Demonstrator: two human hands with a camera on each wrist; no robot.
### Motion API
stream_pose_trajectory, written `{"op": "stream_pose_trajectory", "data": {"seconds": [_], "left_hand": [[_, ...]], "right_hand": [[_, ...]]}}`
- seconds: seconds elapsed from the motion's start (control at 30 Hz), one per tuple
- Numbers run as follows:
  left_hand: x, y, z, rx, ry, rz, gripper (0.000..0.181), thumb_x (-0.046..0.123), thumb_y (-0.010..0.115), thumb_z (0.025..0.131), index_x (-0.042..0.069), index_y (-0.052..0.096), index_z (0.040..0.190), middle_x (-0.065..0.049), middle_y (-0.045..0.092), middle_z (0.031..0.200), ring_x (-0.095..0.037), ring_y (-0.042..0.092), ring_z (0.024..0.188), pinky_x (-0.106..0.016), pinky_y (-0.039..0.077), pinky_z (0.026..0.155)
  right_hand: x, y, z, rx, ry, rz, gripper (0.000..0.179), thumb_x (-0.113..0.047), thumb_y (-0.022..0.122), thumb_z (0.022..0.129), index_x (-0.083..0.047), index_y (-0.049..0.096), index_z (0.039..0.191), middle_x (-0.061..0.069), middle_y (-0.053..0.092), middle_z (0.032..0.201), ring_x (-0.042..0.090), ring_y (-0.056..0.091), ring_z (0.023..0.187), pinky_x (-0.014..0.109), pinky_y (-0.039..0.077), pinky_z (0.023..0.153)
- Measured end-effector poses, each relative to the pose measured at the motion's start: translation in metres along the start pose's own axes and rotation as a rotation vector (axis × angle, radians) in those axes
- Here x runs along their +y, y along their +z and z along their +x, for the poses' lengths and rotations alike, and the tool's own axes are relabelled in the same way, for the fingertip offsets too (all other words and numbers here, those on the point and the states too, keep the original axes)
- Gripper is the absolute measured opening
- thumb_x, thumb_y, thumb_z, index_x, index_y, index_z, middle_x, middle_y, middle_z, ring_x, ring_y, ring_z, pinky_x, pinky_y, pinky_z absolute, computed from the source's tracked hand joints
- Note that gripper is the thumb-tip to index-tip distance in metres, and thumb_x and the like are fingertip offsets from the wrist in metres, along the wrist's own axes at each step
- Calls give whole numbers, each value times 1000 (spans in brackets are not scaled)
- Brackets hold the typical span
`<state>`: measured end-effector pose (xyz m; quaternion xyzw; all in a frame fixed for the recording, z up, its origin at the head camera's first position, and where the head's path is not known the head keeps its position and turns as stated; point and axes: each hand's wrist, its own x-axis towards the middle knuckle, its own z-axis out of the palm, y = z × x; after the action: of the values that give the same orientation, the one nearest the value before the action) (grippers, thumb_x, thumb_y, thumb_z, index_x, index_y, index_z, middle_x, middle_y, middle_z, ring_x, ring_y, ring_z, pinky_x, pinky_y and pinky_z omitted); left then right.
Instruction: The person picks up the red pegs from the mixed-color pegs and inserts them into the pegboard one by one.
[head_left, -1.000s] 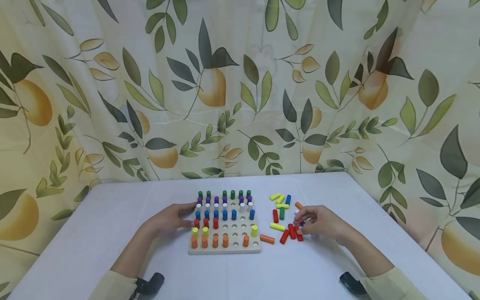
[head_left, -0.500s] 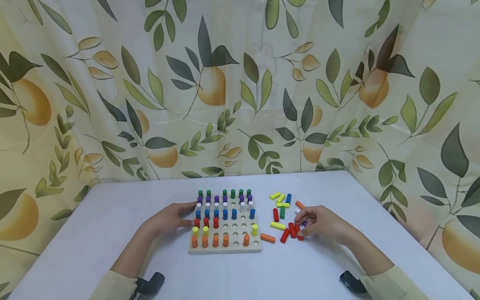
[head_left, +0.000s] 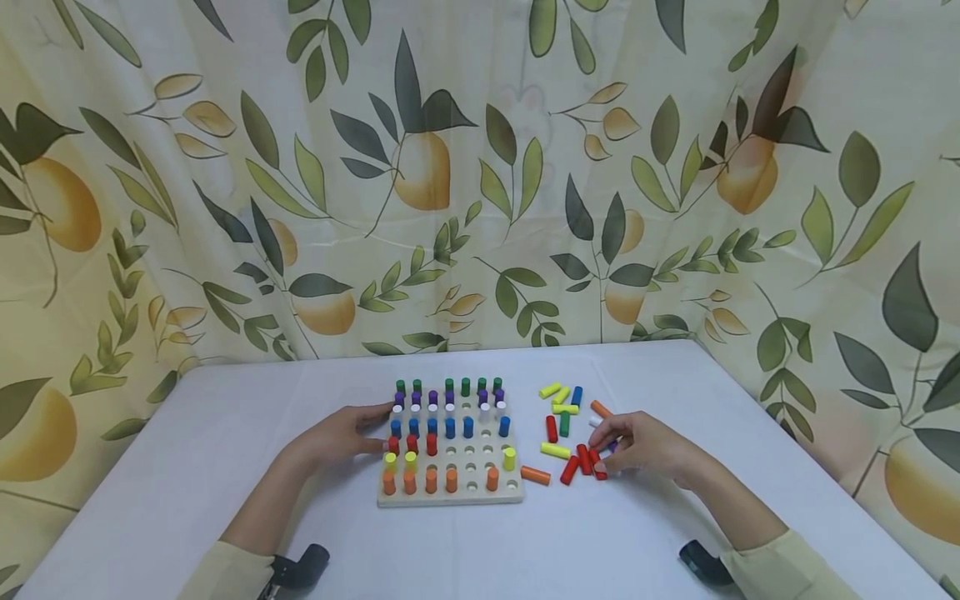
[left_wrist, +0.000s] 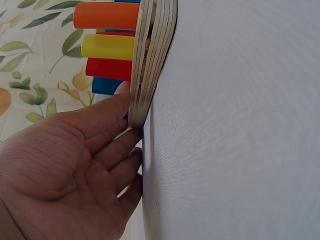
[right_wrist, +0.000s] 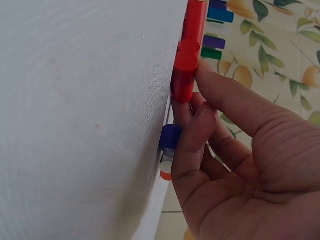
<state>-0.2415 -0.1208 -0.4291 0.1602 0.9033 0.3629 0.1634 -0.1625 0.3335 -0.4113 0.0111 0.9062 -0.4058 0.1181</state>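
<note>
A pale wooden pegboard (head_left: pixel 450 502) holds rows of coloured pegs: green, purple, white, blue, red, yellow and orange. At its left edge rests my left hand (head_left: pixel 341 437), thumb and fingers fairly straight against the side. The left wrist view shows the thumb beside a blue peg (left_wrist: pixel 104 86) and the other fingertips low, near the table. To the right of the board, my right hand (head_left: pixel 648 450) pinches a red peg (right_wrist: pixel 186 77) lying on the cloth, thumb on its side and a finger at its end. Part of that finger is hidden. A purple peg (right_wrist: pixel 171 134) lies beneath the hand.
Loose pegs lie between board and right hand: another red peg (head_left: pixel 569 470), an orange peg (head_left: pixel 536 476), a yellow peg (head_left: pixel 555 451), a green peg (head_left: pixel 565 425) and several more. A white cloth (head_left: pixel 465 558) covers the table; a patterned curtain (head_left: pixel 495 250) hangs behind.
My right hand has shifted only barely, its thumb staying at the red peg. My left hand and the pegboard have kept their places.
</note>
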Motion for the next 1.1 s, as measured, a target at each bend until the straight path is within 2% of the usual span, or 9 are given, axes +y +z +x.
{"op": "stream_pose_trajectory", "data": {"seconds": [0.27, 0.43, 0.6, 0.77, 1.1], "left_hand": [[-1, 0, 1, 0, -1, 6, 69, 17, 79, 91, 14, 51, 155, -15, 45, 158, -45, 29, 150, -66, 28, 116], [-1, 0, 2, 1, 4, 11, 69, 16, 79, 91, 15, 52, 154, -14, 45, 158, -44, 29, 150, -65, 28, 116], [-1, -1, 1, -2, 9, 4, 69, 15, 79, 91, 14, 51, 154, -15, 45, 158, -45, 29, 149, -66, 28, 115], [-1, -1, 1, 3, -11, 0, 69, 15, 78, 92, 15, 51, 155, -14, 45, 158, -44, 28, 150, -66, 28, 116], [2, -1, 2, -3, -11, 5, 70, 15, 79, 92, 15, 50, 155, -16, 44, 159, -44, 28, 150, -66, 28, 116]], "right_hand": [[-5, 2, -2, 30, 16, -53, 27, -3, 87, 81, -8, 74, 103, 4, 66, 96, 23, 57, 82, 31, 55, 69], [-6, 2, -2, 13, 36, -38, 24, -3, 85, 83, -5, 72, 103, 5, 67, 91, 21, 61, 82, 31, 58, 74], [-7, 2, -2, 15, 58, -25, 22, -1, 82, 84, -3, 71, 104, 6, 67, 84, 21, 63, 77, 32, 58, 72], [-5, 3, -2, 44, 60, -40, 24, -4, 83, 84, -3, 70, 105, 7, 64, 79, 21, 61, 71, 31, 58, 69], [0, 1, -2, 33, 44, -37, 14, -3, 74, 89, -4, 73, 102, 7, 62, 85, 22, 59, 76, 32, 57, 69]]}}
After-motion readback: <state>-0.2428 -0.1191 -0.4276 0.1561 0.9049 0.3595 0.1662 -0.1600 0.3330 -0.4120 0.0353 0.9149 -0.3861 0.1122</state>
